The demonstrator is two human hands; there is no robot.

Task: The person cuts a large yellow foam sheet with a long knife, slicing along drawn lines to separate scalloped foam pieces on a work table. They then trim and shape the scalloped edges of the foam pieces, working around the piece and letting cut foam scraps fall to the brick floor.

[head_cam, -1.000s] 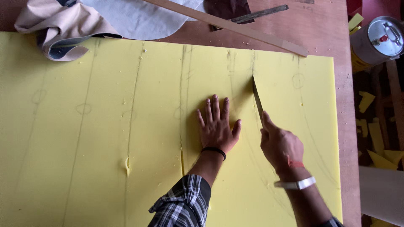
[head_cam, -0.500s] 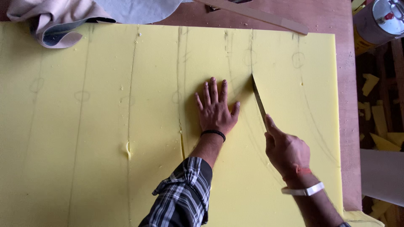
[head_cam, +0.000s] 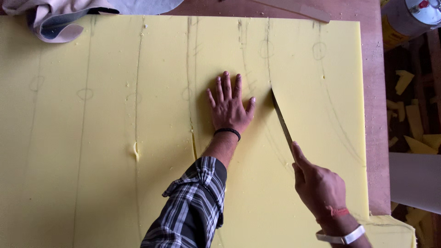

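Flatly, yellow foam sheet (head_cam: pixel 115 183) shows pencilled curved lines.

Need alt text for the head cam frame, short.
Seen from above, a right hand draws a long knife along a pencilled line on a big yellow foam sheet, while the left hand presses flat on the foam beside the blade. The sheet lies on a wooden table, with crumpled fabric at its far left corner.
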